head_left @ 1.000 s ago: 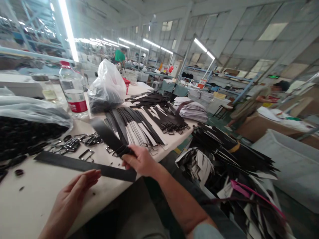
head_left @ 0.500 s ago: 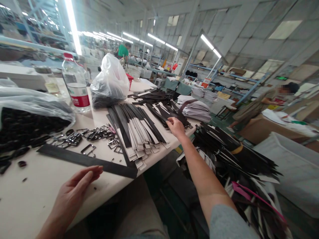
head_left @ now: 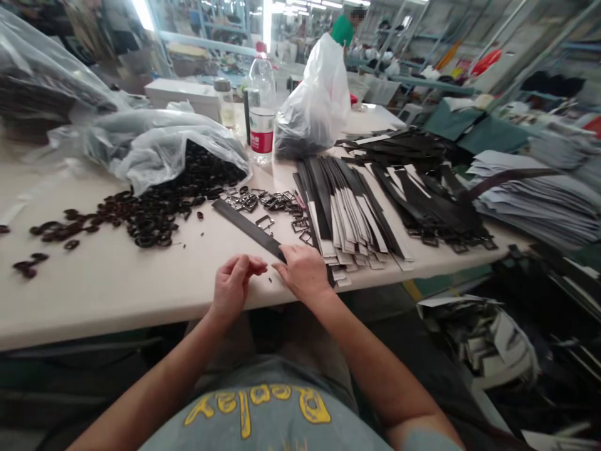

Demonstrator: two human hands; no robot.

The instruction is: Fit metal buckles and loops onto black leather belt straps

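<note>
A flat black strip (head_left: 248, 227) lies slantwise on the table in front of me. My right hand (head_left: 303, 269) is over its near end, fingers bent round the edges and hiding that end. Just left of it, my left hand (head_left: 235, 285) hovers above the table edge. Its fingers are curled in with the thumb against them, and anything between them is hidden. Beyond the strip lie metal buckles (head_left: 277, 200). To the right, a fanned pile of black strips with pale ends (head_left: 347, 213) reaches the table edge.
Small dark rings (head_left: 154, 219) spill from a clear plastic bag (head_left: 154, 144). A water bottle (head_left: 261, 119) and a knotted white bag (head_left: 312, 100) stand behind. Strips fitted with buckles (head_left: 432, 207) and a banded pale stack (head_left: 535, 197) are at right. A person in green (head_left: 344, 30) is far back.
My right hand has come back from the strips at the right to the single black strip. My left hand is now beside it, fingers more curled. The view has swung left and down.
</note>
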